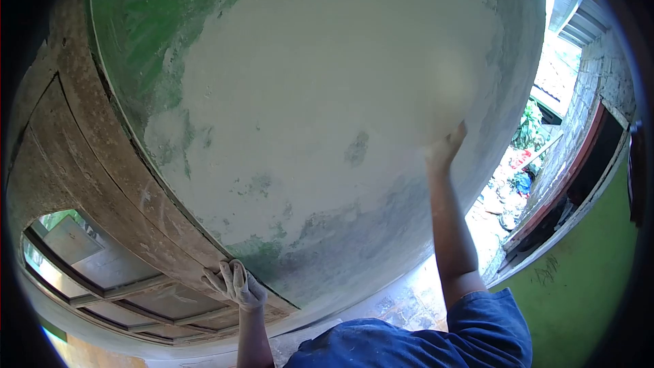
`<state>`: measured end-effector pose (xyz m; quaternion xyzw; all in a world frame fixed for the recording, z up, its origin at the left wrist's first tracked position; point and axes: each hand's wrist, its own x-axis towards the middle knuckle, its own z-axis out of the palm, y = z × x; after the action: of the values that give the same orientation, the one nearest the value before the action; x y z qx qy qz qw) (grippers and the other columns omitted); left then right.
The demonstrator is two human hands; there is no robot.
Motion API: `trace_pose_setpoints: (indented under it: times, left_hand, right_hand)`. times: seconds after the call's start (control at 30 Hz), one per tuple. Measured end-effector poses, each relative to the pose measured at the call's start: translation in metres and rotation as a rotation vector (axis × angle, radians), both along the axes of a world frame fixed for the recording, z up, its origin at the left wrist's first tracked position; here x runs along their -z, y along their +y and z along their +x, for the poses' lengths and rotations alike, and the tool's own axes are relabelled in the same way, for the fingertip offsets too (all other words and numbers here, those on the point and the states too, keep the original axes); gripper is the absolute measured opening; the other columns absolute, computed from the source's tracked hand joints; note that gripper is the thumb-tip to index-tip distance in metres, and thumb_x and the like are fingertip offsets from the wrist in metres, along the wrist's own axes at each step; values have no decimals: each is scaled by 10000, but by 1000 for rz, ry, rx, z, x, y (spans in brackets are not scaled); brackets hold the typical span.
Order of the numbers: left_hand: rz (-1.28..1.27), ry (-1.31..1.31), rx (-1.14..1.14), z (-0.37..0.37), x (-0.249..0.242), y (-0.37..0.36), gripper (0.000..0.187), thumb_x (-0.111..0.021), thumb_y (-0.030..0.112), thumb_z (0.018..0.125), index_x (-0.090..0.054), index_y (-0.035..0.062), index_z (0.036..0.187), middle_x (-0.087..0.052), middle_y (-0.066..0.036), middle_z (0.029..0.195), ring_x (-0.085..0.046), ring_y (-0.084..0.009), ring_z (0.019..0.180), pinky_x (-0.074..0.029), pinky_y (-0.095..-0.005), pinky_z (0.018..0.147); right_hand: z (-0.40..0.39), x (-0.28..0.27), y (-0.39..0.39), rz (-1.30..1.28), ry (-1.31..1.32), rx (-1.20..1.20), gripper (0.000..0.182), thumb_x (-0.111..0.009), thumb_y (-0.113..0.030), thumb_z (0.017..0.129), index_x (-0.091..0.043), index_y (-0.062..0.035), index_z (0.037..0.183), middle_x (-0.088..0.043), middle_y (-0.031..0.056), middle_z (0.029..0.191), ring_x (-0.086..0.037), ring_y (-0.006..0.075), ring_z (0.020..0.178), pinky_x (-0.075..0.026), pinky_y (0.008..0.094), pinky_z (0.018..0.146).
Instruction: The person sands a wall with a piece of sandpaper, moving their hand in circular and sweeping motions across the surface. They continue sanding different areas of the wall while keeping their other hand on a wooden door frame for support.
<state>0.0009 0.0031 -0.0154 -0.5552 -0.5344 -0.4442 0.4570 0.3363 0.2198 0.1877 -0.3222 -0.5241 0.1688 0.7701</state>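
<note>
My left hand (237, 285), in a pale, dusty glove, rests low on the edge of the worn wooden frame (146, 191) where it meets the wall. Its fingers are stretched out and a little apart, with nothing seen in them. My right hand (446, 142) is raised to the right part of the wall (306, 82). Its upper part is smeared by motion into a pale blur, so its fingers and anything they hold cannot be made out. The wall surface is whitish and patchy, with green paint (150, 20) at the upper left.
Wooden-framed glass panes (129, 286) are at the lower left. Beyond the wall's right edge are plants (528, 129), scattered debris and a rough brick wall (586, 88). A green wall (572, 293) with a dark opening (593, 163) is on the right.
</note>
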Motion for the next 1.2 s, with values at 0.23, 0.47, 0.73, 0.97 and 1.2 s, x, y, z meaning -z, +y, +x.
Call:
trace_pose_setpoints:
  times: [0.23, 0.47, 0.73, 0.97, 1.2]
  left_hand:
    - [0, 10, -9, -5, 6, -1, 367, -387, 168, 925, -456, 70, 1273, -372, -147, 1409, -184, -486, 1326, -76, -607, 1063]
    - [-19, -1, 31, -1, 0, -3, 353, -367, 169, 939, -449, 44, 1258, -382, -172, 1394, -175, -503, 1320, -81, -614, 1057]
    - [-16, 70, -5, -2, -4, -4, 391, -358, 105, 938, -395, 33, 1320, -344, -189, 1414, -222, -504, 1303, -70, -611, 1057]
    - [-32, 75, -37, 2, -10, -6, 393, -350, 106, 938, -410, 11, 1315, -350, -186, 1411, -206, -466, 1326, -84, -579, 1072]
    - [-28, 79, -26, 1, -8, -7, 391, -343, 106, 943, -406, 24, 1321, -358, -173, 1410, -218, -476, 1318, -95, -583, 1068]
  right_hand:
    - [-56, 143, -49, 605, -902, 261, 378, -489, -242, 894, -517, -283, 1269, -367, 69, 1410, -200, 292, 1366, -85, 522, 1116]
    - [19, 5, 25, 616, -702, 390, 313, -503, -166, 885, -573, -105, 1184, -461, 93, 1346, -333, 328, 1309, -173, 524, 1085]
    - [-46, -66, -14, 688, -771, 469, 389, -548, -180, 874, -527, -262, 1254, -321, 5, 1449, -209, 233, 1370, -78, 445, 1134]
    - [-7, -93, 0, 796, -935, 520, 390, -511, -109, 884, -520, -225, 1256, -385, -1, 1407, -274, 223, 1342, -148, 442, 1127]
    - [11, -126, 25, 426, -336, 261, 345, -478, -127, 913, -518, -97, 1254, -334, 118, 1435, -215, 272, 1367, -90, 479, 1114]
